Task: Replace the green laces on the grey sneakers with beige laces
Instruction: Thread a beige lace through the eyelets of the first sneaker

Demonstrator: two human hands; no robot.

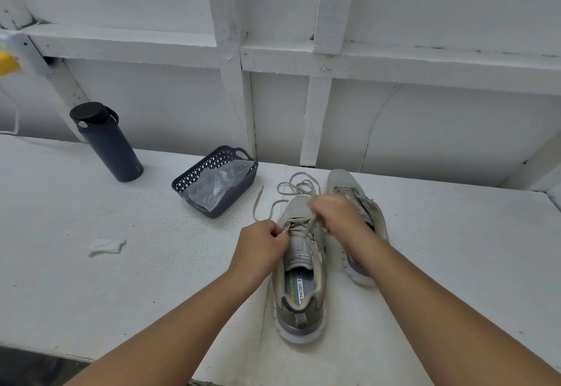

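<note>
1. Stood heel-near on the white painted table [91, 203]: grey mesh sneaker [299, 288], second grey sneaker [349, 185] just beside it on the right.
2. Left hand [262, 244] curled, pinching the beige lace [299, 187] at the near shoe's left eyelets.
3. Right hand [334, 212] blurred, closed on the lace above the tongue.
4. Loose lace loops trailed past the toe.
5. Further left: dark perforated plastic basket [212, 181] holding a clear bag [212, 187], dark cylindrical bottle [106, 143].

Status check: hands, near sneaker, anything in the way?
Left hand and right hand both pinching lace at near sneaker. Lace partly threaded. Loose lace coiled past the toe; nothing else close.
</note>
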